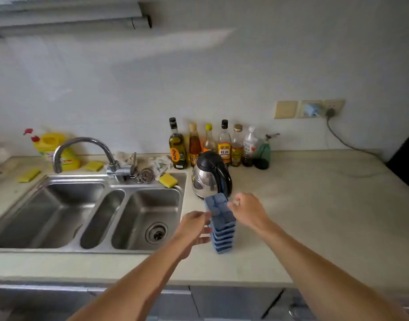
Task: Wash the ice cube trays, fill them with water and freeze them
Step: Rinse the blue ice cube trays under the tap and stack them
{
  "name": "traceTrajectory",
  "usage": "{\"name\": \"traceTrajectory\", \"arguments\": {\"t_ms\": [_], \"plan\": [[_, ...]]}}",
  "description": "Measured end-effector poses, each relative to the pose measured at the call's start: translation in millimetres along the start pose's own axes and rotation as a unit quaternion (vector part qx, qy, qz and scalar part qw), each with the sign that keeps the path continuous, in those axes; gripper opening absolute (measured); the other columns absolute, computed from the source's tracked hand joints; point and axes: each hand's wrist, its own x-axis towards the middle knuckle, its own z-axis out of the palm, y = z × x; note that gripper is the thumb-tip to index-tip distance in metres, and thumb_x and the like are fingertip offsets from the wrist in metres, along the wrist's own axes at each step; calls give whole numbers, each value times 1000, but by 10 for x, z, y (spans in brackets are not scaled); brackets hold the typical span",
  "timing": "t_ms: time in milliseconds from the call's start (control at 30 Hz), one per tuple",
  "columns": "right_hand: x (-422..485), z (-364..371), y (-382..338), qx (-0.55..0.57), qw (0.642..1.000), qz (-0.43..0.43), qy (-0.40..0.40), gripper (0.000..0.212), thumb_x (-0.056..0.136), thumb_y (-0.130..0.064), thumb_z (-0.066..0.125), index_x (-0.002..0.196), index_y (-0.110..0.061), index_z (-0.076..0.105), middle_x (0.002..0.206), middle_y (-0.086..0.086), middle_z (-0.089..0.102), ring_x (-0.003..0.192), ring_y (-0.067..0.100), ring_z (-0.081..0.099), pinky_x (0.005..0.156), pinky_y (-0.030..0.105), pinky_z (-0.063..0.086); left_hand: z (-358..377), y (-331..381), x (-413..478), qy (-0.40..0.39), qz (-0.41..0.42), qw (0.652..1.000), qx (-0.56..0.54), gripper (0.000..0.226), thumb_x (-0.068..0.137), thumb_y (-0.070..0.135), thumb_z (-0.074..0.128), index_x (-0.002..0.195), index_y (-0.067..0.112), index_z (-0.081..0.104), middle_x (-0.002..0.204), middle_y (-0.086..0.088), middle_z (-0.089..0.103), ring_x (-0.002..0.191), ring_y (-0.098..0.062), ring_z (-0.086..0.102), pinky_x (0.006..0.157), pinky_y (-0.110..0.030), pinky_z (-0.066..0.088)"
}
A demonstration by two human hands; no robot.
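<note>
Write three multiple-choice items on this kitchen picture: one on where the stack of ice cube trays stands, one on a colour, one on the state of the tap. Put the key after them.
1. Where does the stack of ice cube trays stand?
A. In the sink's left basin
B. On the counter to the right of the sink, in front of the kettle
C. Among the bottles at the wall

2. What colour are the trays?
A. Blue
B. Yellow
C. White

3. What is the state of the tap?
A. Running into the right basin
B. Running into the left basin
C. No water coming out

Key: 1 B, the stack rests on the counter between the left hand and the right hand, with the kettle just behind it. 2 A, every tray in the stack is blue. 3 C, no stream shows below the spout.
</note>
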Motion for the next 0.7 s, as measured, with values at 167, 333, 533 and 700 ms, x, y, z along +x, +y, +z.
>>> {"name": "traceTrajectory", "arguments": {"t_ms": [167, 333, 533, 700], "plan": [[-45, 116, 116, 28, 998, 8, -55, 26, 98, -20, 57, 73, -21, 55, 78, -2, 60, 84, 24, 59, 71, 29, 38, 177, 35, 68, 31, -21, 999, 25, 22, 103, 32, 53, 109, 15, 66, 102, -7, 74, 93, -21, 71, 69, -31, 58], [-8, 64, -33, 111, 991, 19, -67, 9, 93, -10, 60, 94, -16, 67, 85, 5, 70, 75, 24, 68, 68, 35, 59, 79, 19, 235, 76, -13, 997, 6, 22, 101, 30, 57, 106, 10, 63, 98, -11, 71, 83, -20, 70, 68, -32, 60], [50, 321, -729, 160, 981, -42, -98, 22, 96, -13, 60, 118, -13, 64, 93, 2, 69, 75, 16, 68, 62, 26, 58, -569, 29, 406, 124, -21, 987, -99, 23, 99, 34, 62, 103, 11, 61, 96, -14, 74, 78, -25, 75, 63, -35, 62], [129, 1020, -1617, 169, 972, -79, -141, 29, 98, -12, 60, 126, -9, 63, 108, 9, 70, 79, 21, 70, 59, 23, 57, -1664, -48, 505, 182, -16, 969, -168, 30, 98, 38, 62, 107, 10, 64, 95, -16, 77, 84, -33, 76, 72, -48, 63]]}}
